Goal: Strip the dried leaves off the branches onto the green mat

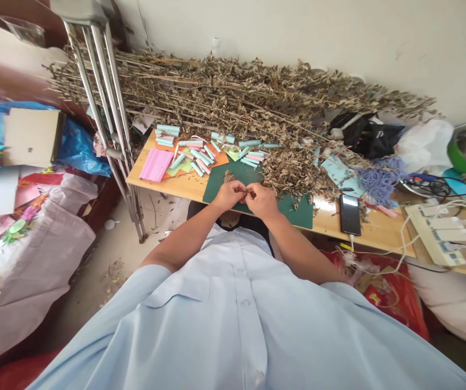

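My left hand (pixel 230 195) and my right hand (pixel 261 199) meet over the front edge of a green mat (pixel 215 177). Thumbs and fingers of both are pinched together, fingertips nearly touching. Whatever lies between them is too small and hidden to make out. Just beyond my left hand sits a small brown clump of dried leaf (pixel 228 176). A heap of crumpled dried leaves (pixel 289 172) covers the mat's right part, close to my right hand. Left of the mat lie several pale blue and pink paper rolls (pixel 200 157) and a pink paper stack (pixel 156 164).
Long dried leafy stalks (pixel 224 89) fill the table's back along the wall. Metal crutches (pixel 109 103) lean at the left. On the right are a phone (pixel 350 214) on a charging cable, purple yarn (pixel 381 179) and a loaded power strip (pixel 435 233). Wooden table edge (pixel 176 190) in front.
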`<act>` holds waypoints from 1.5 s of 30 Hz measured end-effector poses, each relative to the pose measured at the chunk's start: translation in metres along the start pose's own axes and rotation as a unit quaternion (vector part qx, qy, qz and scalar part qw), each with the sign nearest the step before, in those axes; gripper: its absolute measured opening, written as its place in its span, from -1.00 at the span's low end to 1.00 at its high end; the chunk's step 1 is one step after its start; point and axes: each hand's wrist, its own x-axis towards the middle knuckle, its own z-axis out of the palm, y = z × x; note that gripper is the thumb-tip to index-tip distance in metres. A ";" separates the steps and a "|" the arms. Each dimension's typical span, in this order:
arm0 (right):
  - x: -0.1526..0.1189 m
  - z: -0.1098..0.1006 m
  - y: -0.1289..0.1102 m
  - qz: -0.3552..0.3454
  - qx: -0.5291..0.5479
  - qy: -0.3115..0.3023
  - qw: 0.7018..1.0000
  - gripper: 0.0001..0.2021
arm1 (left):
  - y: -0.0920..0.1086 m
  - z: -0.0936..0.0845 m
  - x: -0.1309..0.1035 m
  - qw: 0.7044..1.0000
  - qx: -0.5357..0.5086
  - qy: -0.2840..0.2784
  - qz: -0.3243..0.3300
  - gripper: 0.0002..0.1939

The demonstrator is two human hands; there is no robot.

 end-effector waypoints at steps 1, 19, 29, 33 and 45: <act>0.000 0.003 0.002 0.028 0.034 0.008 0.999 -0.79 | -0.001 0.000 0.000 1.000 -0.008 -0.001 -0.002 -0.94; 0.003 -0.005 0.022 0.063 0.183 -0.047 0.980 -0.84 | -0.006 -0.001 0.006 0.997 -0.052 -0.059 -0.019 -0.71; 0.006 -0.016 0.014 -0.046 0.032 -0.079 0.995 -0.80 | -0.012 -0.002 0.008 0.996 -0.016 -0.088 -0.017 -0.77; 0.004 -0.011 0.006 -0.037 -0.008 -0.066 0.997 -0.77 | -0.013 -0.003 0.009 0.996 -0.025 -0.081 -0.010 -0.79; 0.008 0.015 0.026 0.249 0.351 0.022 0.902 -0.70 | -0.006 -0.003 0.009 0.996 -0.076 -0.051 -0.022 -0.70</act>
